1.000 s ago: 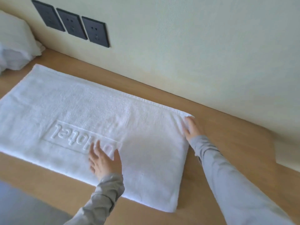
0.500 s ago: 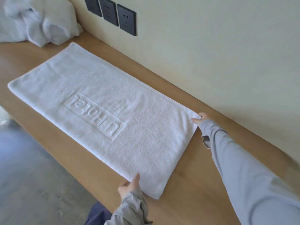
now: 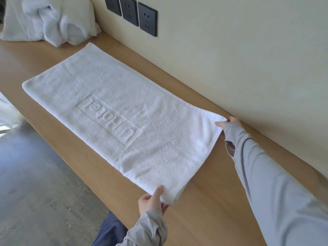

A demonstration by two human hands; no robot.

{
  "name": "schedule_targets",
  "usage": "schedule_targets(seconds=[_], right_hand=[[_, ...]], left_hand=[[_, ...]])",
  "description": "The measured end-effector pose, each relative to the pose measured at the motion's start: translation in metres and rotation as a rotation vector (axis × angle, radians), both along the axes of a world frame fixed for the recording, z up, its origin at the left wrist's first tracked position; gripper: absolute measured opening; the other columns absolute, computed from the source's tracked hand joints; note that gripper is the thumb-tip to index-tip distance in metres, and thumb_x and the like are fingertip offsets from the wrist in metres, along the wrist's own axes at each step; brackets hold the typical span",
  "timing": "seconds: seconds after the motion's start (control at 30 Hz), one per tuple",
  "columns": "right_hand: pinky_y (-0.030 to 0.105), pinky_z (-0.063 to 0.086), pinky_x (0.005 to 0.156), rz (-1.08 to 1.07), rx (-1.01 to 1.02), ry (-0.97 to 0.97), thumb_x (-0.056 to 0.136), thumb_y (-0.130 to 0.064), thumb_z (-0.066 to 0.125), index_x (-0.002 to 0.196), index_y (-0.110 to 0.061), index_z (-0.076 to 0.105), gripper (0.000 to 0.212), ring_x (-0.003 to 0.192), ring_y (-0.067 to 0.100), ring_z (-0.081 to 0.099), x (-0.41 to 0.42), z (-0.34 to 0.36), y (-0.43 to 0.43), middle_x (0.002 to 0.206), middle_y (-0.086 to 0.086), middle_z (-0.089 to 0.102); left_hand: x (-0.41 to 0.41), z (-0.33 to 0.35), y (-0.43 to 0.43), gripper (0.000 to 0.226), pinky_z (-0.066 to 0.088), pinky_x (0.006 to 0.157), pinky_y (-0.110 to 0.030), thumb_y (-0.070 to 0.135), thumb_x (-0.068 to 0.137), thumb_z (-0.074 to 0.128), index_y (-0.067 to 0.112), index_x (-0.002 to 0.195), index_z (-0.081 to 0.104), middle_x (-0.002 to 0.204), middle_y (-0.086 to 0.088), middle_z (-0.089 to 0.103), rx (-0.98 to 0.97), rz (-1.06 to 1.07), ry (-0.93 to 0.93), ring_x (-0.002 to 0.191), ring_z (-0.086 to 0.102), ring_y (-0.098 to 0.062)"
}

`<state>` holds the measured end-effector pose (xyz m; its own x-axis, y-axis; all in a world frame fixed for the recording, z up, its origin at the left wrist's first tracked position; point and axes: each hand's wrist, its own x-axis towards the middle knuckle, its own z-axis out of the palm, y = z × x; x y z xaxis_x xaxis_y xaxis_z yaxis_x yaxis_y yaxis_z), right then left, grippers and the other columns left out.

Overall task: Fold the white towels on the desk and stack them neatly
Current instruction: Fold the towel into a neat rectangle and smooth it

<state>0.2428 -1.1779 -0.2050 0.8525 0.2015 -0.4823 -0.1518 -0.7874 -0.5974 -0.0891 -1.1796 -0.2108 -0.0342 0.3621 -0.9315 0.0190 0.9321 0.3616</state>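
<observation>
Wooden desk running along a pale wall, seen from above through the head camera. One white towel lies spread flat and lengthwise on the desk, its far long edge near the foot of the wall and its near long edge close to the desk's front edge. An embossed rectangular panel at the towel's middle carries the lettering "uHotel" (read upside down from this viewpoint).

Left hand: at the towel's near right-hand corner, thumb laid on top of the cloth and fingers curled beneath, pinching the corner, which is bunched and raised slightly off the wood. Right hand: at the far right-hand corner, just beside the wall, thumb and fingertips pinching the cloth so that the corner is drawn out to a point. Both arms wear grey sleeves, the right one extended well across the desk. The short right-hand edge of the towel runs between the two hands.

Background: a heap of unfolded white towels sits at the far left end of the desk, just beyond the spread towel's left end; whether the two touch cannot be told. Three dark socket plates are set in a row on the wall above the desk. Grey floor lies below the desk's front edge, and a blue trouser leg shows at the bottom of the view.
</observation>
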Motion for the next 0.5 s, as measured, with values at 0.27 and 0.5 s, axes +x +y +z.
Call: schedule_targets(seconds=[0.27,0.5], right_hand=[[0.007,0.044,0.046,0.156,0.429,-0.204,0.078,0.011,0.053,0.104,-0.004,0.061,0.031,0.081,0.02,0.051,-0.01,0.053,0.03,0.098,0.006,0.055],[0.016,0.052,0.048,0.086,0.689,0.04,0.082,0.014,0.051,0.081,-0.002,0.061,0.019,0.06,0.017,0.059,-0.021,0.095,0.088,0.076,0.01,0.055]], left_hand=[[-0.016,0.064,0.039,0.018,0.05,0.059,-0.028,0.015,0.086,0.066,0.028,0.097,0.069,0.068,-0.001,0.062,0.556,-0.203,-0.17,0.066,0.057,-0.018],[-0.038,0.086,0.078,0.082,0.05,0.06,-0.023,0.025,0.029,0.088,0.021,0.105,0.059,0.068,0.0,0.059,0.666,-0.475,-0.357,0.059,0.055,-0.012]])
